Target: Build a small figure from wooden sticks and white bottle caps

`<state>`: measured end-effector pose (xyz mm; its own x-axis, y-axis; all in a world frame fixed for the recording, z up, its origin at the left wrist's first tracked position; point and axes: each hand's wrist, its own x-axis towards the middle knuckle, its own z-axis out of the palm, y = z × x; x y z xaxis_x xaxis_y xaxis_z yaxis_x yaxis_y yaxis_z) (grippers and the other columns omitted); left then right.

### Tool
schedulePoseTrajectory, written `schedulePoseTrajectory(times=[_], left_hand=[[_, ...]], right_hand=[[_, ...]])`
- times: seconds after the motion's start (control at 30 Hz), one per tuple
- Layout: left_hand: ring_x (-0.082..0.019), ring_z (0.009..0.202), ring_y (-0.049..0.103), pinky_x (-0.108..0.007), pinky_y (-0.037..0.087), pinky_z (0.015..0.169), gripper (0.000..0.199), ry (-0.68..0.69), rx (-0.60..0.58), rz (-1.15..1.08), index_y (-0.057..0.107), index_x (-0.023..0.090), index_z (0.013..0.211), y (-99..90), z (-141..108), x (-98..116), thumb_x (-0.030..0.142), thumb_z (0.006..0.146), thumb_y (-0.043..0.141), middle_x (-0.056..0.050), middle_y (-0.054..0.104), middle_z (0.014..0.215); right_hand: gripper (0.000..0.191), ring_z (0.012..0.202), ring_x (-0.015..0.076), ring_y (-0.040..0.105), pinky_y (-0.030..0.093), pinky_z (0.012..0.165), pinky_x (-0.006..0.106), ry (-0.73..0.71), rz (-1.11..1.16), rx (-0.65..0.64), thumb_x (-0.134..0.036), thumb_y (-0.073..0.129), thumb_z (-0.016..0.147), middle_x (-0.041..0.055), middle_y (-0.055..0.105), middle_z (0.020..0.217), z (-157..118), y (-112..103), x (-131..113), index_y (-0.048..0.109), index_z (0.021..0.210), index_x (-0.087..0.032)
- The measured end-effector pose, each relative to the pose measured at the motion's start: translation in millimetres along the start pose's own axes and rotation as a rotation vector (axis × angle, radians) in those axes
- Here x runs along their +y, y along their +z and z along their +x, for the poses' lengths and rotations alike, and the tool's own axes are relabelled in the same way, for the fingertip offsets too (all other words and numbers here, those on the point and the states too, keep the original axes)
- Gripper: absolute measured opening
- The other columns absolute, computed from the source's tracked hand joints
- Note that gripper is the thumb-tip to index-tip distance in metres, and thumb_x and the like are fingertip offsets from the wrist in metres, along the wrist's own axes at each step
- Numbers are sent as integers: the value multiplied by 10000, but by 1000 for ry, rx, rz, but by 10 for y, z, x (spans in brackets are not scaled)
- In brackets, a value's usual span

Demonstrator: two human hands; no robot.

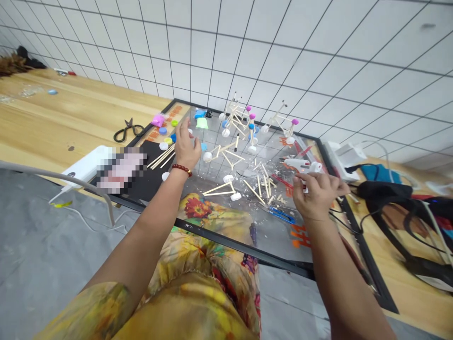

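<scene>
My left hand (pixel 187 148), with a beaded bracelet (pixel 182 169) at the wrist, is raised over the board's left part. Its fingers are apart from the thumb and I see nothing in them. Thin wooden sticks (pixel 161 158) and small bottle caps (pixel 163 146) lie beside it. On the right, my right hand (pixel 316 193) is in front of a white glue gun (pixel 300 165). Its thumb and forefinger come together in a pinch; what they hold, if anything, is too small to make out. Between the hands lies a stick frame with white wheels (pixel 230 182).
Stick models with coloured balls (pixel 240 118) stand at the back near the tiled wall. Cut sticks (pixel 264 186) and blue snips (pixel 281 215) lie mid-board. Black scissors (pixel 129 130) are on the left, a white power strip (pixel 339 160) and a black strap (pixel 382 226) on the right.
</scene>
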<state>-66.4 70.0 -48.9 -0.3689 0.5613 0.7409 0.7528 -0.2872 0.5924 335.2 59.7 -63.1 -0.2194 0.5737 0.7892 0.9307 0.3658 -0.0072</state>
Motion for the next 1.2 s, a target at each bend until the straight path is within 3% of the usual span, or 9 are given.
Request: schedulePoseTrajectory(times=[0.2,0.4,0.63,0.77,1.07,1.2], left_hand=[[-136,763,583,-342,564,824,641,-46,-38,6,399,234,1438,4,-5,-34,116,841,603,-139,535,1367],[-138,752,581,-331,551,821,614,-24,-104,12,389,230,1432,-35,-16,-5,166,860,602,-137,559,1343],[-137,733,580,-329,558,797,679,6,-102,6,363,226,1456,-93,-1,48,131,826,598,-158,553,1366],[-153,768,606,-344,558,808,677,-6,-140,22,371,216,1467,-94,8,41,142,834,600,-168,545,1388],[-144,755,604,-335,552,829,683,-37,-146,37,391,205,1462,-44,-32,-25,133,824,624,-173,541,1411],[-140,730,591,-350,554,829,654,-20,-123,36,402,236,1448,-22,-59,-72,156,840,628,-166,546,1398]], right_hand=[[208,922,267,536,241,868,437,-16,36,-26,-401,589,925,71,698,873,-25,10,0,714,897,-238],[183,948,257,540,243,897,448,-28,18,35,-381,585,930,60,700,891,-22,28,-13,705,908,-244],[182,945,267,536,251,878,449,-60,66,-79,-367,569,918,76,691,920,62,45,-229,708,932,-250],[186,987,273,540,246,895,453,-80,109,-83,-367,561,922,74,681,927,66,10,-304,710,932,-255],[223,964,266,536,227,898,443,-41,84,50,-407,561,931,64,688,893,6,-18,-60,710,896,-245],[214,974,276,534,229,900,455,-11,93,14,-394,561,926,70,678,877,19,-45,-47,705,890,-240]])
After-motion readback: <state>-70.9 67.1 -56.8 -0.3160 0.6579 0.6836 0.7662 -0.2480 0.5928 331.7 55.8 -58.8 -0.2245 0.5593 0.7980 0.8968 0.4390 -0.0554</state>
